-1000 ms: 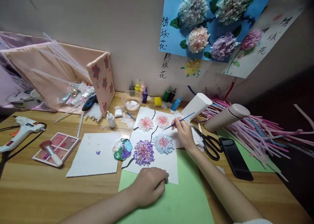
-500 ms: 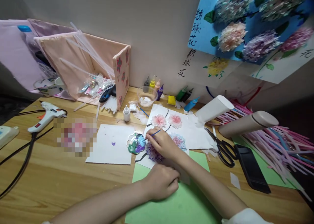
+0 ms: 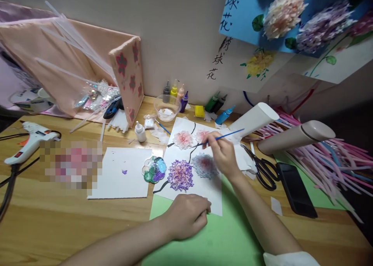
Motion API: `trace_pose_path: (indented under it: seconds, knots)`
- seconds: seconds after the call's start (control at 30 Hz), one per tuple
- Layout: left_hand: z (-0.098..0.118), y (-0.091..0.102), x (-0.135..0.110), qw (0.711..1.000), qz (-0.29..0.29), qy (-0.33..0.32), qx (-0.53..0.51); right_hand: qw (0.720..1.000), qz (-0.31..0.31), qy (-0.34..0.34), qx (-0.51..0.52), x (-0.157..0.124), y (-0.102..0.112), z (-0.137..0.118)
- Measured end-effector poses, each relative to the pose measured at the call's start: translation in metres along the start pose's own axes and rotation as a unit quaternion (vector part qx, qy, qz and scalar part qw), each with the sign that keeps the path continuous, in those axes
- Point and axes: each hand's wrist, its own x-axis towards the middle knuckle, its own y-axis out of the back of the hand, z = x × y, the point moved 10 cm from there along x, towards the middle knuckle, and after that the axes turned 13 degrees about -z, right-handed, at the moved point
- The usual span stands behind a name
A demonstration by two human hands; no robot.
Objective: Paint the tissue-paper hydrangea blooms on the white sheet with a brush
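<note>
A white sheet (image 3: 177,157) with several tissue flowers lies on a green sheet (image 3: 210,238) on the wooden desk. My right hand (image 3: 223,153) pinches a thin blue paintbrush (image 3: 225,135), its tip close to the pink flowers (image 3: 183,139) at the top of the sheet. A purple flower (image 3: 180,175) and a blue-pink flower (image 3: 204,165) sit lower down. My left hand (image 3: 188,215) rests closed on the sheet's lower edge, fingers curled. A small paint palette (image 3: 154,169) lies just left of the sheet.
Black scissors (image 3: 262,168) and a dark phone (image 3: 295,190) lie right of my hand, with two beige cylinders (image 3: 294,137) and a heap of pink straws (image 3: 329,157). A glue gun (image 3: 29,139), blank white card (image 3: 122,172), clear bowl (image 3: 166,111), paint bottles and pink box (image 3: 87,75) stand left and behind.
My right hand has moved with the brush from the palette up and right to the pink flowers. The left hand stays on the sheet's lower edge.
</note>
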Motion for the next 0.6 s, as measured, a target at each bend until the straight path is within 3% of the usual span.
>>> trace_pose_path:
  seconds: [0.07, 0.13, 0.3, 0.6]
  knots:
    - [-0.001, 0.002, 0.001, 1.0, 0.006, 0.002, -0.015, 0.998, 0.042, -0.049, -0.006, -0.006, 0.023, 0.027]
    - [-0.002, 0.004, 0.002, 0.999, 0.017, 0.005, -0.032, 0.995, 0.055, -0.082, -0.008, -0.011, 0.033, 0.048]
    - [-0.003, 0.009, 0.003, 0.996, 0.049, -0.012, -0.072, 0.993, 0.032, -0.112, 0.014, -0.017, 0.024, 0.071]
    - [-0.007, 0.003, 0.004, 0.996, 0.002, 0.004, -0.086, 0.989, 0.012, -0.144, 0.044, -0.016, 0.023, 0.087]
